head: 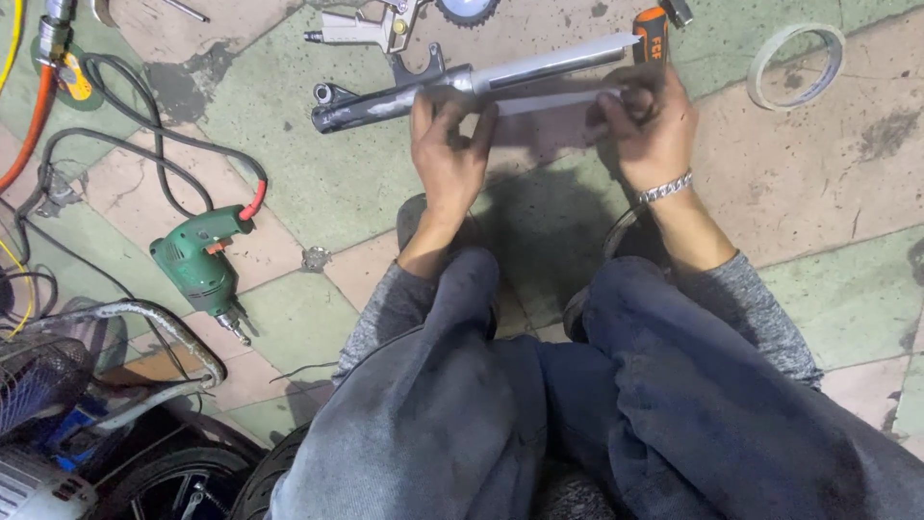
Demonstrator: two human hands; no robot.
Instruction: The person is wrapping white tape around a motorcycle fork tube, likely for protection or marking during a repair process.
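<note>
Knees in dark trousers [539,404] fill the near edge, the person crouched over a tiled floor [327,173] of worn green and pink squares. Just past the knees, both hands are up on a pale strip [549,101], probably paper or tape, stretched sideways between them. Left hand [448,154] has fingers curled over the strip's near end, thumb and fingertips pressed onto it. Right hand [650,120], with a silver bracelet [666,187] at the wrist, pinches the far end; exactly how the fingertips close there is hard to read.

Right behind the strip, touching or almost touching it, lies a motorcycle fork leg [462,85]: dark lower casting to the left, bright chrome tube running up to the right. Beyond that, an orange-handled tool [652,37] pokes up past the right hand's knuckles, and an air blow gun [361,31] sits at the top edge.

Off to the right, well apart, a roll of tape [796,65] lies flat. Out left, a green electric drill [200,265] rests on the tiles with its black cord [144,144] looping away toward an orange hose [29,125]. Bottom left corner is crowded: a wire fan guard [38,385], a bent metal tube [144,318], and a tyre [260,481] just beside the left knee.
</note>
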